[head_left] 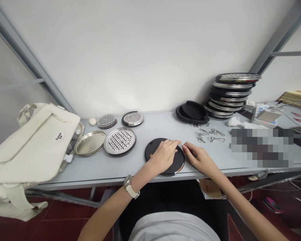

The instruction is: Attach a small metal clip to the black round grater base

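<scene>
A round black plastic disc (152,147) with a shiny rim lies near the table's front edge. My left hand (163,154) lies across it, with its fingers bent together at the disc's right rim and the fingertips partly hidden. At that rim my right hand (197,156) pinches a small thin metal piece (180,145) between thumb and forefinger; it looks like one of the loose wire clips. Those metal wire clips (210,135) lie scattered behind my right hand. A small orange patch shows on the disc beside my left wrist.
To the left are a grater plate (120,141), plain metal discs (89,142), smaller round graters (133,118), an egg-shaped thing (92,121) and a cream bag (37,144). Behind stand black round trays (193,112) and a tall stack of discs (232,95).
</scene>
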A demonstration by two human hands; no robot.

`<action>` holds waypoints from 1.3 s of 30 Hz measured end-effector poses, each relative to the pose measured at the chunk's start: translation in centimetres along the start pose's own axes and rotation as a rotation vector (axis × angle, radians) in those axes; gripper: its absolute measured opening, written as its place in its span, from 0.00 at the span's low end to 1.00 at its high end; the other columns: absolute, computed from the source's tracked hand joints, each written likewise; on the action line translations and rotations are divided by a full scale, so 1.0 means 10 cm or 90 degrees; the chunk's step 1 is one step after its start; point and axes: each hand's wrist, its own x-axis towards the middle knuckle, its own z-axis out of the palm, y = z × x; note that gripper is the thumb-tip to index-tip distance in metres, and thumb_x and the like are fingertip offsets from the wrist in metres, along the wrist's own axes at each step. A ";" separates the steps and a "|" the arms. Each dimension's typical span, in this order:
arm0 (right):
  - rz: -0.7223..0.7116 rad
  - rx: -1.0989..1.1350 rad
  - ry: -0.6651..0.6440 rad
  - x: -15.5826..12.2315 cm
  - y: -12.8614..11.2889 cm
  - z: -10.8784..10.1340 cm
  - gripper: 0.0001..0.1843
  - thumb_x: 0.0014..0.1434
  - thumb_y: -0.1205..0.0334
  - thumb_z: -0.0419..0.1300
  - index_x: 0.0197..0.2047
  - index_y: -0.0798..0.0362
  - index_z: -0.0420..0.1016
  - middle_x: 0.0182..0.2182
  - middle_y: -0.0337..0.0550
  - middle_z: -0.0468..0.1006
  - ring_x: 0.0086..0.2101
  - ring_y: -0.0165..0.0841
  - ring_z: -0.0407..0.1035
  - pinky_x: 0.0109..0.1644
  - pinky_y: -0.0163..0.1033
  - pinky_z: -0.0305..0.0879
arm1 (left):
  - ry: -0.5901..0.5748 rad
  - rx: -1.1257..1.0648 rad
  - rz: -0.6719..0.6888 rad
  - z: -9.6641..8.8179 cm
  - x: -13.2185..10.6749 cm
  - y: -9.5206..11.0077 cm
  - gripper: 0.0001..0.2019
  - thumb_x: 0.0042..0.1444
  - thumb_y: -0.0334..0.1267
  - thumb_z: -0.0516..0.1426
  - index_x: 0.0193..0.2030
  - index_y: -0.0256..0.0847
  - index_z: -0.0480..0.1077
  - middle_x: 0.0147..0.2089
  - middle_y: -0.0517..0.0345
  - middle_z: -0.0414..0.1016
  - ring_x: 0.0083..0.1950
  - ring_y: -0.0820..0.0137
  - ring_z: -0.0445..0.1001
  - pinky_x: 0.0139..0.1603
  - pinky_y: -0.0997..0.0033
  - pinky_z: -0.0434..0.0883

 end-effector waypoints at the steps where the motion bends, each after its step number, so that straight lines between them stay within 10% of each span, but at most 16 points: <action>1: -0.001 -0.003 -0.001 0.00 0.00 0.00 0.15 0.68 0.56 0.44 0.30 0.50 0.59 0.22 0.35 0.63 0.24 0.30 0.60 0.31 0.35 0.57 | 0.002 0.000 -0.001 0.00 0.00 0.00 0.15 0.65 0.27 0.47 0.56 0.39 0.61 0.52 0.53 0.71 0.53 0.64 0.68 0.56 0.62 0.65; 39: 0.014 0.027 -0.023 0.00 -0.02 0.01 0.17 0.65 0.56 0.48 0.25 0.50 0.54 0.19 0.30 0.55 0.22 0.28 0.52 0.26 0.33 0.51 | 0.011 -0.044 -0.030 0.00 -0.02 0.01 0.13 0.66 0.30 0.48 0.56 0.41 0.62 0.51 0.52 0.67 0.53 0.65 0.67 0.56 0.61 0.66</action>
